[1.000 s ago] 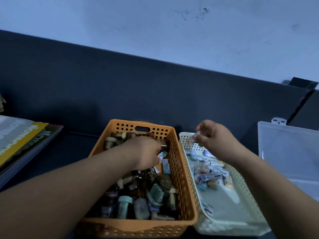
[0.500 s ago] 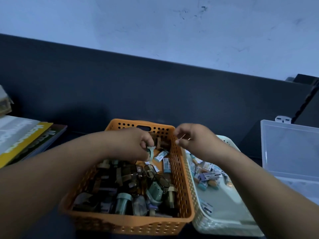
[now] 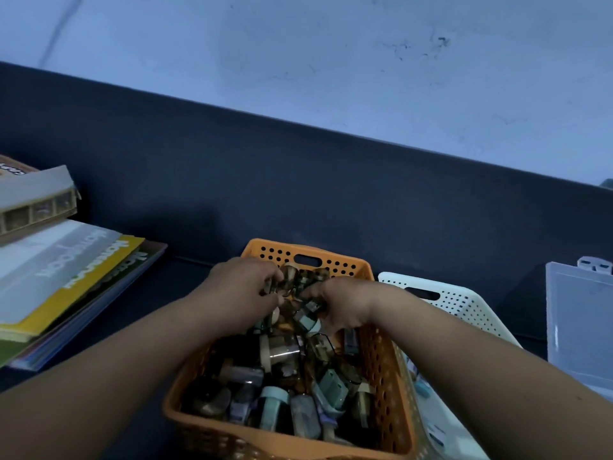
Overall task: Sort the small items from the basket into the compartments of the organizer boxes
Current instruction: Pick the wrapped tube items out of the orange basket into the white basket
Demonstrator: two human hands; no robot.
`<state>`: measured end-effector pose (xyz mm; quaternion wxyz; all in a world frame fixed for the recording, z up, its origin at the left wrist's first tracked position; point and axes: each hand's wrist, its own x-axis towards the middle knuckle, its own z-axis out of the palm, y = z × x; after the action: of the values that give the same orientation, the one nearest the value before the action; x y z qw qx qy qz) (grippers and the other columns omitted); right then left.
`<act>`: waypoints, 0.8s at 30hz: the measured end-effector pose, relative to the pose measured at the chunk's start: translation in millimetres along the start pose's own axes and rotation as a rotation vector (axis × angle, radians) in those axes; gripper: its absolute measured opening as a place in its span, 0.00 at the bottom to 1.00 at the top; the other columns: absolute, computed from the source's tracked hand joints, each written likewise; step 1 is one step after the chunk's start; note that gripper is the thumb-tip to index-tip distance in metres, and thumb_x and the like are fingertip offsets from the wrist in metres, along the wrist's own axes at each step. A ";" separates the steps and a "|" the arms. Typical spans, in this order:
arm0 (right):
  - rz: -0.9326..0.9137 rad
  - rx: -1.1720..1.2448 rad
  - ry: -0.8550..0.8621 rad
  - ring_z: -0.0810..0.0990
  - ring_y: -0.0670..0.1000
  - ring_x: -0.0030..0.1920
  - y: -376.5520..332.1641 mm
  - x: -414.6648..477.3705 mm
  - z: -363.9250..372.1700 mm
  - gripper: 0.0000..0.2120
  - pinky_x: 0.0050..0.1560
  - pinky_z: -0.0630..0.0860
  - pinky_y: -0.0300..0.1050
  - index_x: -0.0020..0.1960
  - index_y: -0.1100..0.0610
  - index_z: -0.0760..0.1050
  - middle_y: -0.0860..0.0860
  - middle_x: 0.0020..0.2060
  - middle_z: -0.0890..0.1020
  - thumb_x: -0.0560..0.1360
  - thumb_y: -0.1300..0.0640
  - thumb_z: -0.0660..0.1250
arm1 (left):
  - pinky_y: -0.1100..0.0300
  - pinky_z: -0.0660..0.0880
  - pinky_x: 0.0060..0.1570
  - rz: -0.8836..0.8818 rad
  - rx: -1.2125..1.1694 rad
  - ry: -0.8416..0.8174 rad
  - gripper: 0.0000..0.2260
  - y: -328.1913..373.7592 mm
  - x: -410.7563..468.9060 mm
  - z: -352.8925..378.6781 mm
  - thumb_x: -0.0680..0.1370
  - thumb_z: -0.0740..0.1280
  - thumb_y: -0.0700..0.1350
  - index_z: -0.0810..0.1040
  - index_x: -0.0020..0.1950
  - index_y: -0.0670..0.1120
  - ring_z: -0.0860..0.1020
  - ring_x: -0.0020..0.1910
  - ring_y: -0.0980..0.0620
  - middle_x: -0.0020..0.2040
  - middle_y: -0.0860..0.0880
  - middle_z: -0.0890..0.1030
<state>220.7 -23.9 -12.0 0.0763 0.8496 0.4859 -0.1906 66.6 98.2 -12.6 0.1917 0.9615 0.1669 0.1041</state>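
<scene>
Where the orange basket (image 3: 388,376) sits nearest on the dark bench (image 3: 149,313), small bottles (image 3: 275,406) fill it in a heap. At its far end the left hand (image 3: 245,287) and right hand (image 3: 341,303) dig in close together, fingers curled among the bottles; whether either grips one I cannot tell. A white basket (image 3: 464,303) stands just right, a clear box (image 3: 580,327) further right, and books (image 3: 66,277) lie to the left.

Orange basket (image 3: 345,265) packed with bottles (image 3: 282,351), white basket (image 3: 464,303) touching its right; books (image 3: 66,277) left, tabletop (image 3: 159,293) between
</scene>
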 end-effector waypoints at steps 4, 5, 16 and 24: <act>-0.074 0.363 0.061 0.80 0.49 0.44 2.5 2.6 0.7 0.23 0.54 0.80 0.52 0.67 0.47 0.73 0.49 0.49 0.81 0.74 0.52 0.72 | 0.56 0.66 0.60 0.051 -0.032 0.096 0.14 -4.3 -2.0 6.9 0.77 0.64 0.54 0.74 0.63 0.56 0.69 0.59 0.56 0.58 0.58 0.75; -0.104 0.444 0.067 0.79 0.47 0.40 2.8 0.6 1.7 0.17 0.51 0.79 0.53 0.63 0.48 0.76 0.47 0.44 0.81 0.75 0.51 0.71 | 0.56 0.66 0.60 0.061 -0.041 0.107 0.14 -4.9 -1.7 7.7 0.77 0.64 0.54 0.74 0.63 0.56 0.70 0.59 0.56 0.58 0.58 0.75; -0.059 0.249 0.132 0.79 0.48 0.50 5.1 -3.6 0.5 0.14 0.54 0.78 0.44 0.57 0.49 0.79 0.46 0.51 0.80 0.77 0.63 0.66 | 0.54 0.57 0.65 0.173 0.034 0.066 0.08 -8.9 5.0 14.5 0.79 0.59 0.52 0.74 0.56 0.60 0.69 0.60 0.57 0.55 0.60 0.76; 0.065 -0.050 0.015 0.75 0.55 0.62 -10.3 13.4 14.2 0.26 0.60 0.74 0.50 0.73 0.44 0.64 0.51 0.63 0.76 0.76 0.48 0.67 | 0.56 0.56 0.66 0.180 0.031 0.061 0.06 -13.0 2.2 14.4 0.78 0.61 0.55 0.75 0.53 0.61 0.69 0.58 0.57 0.52 0.60 0.75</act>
<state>214.4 -12.4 -29.7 0.1000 0.8642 0.4632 -0.1693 68.7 105.5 -30.6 0.1616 0.9719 0.0873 0.1474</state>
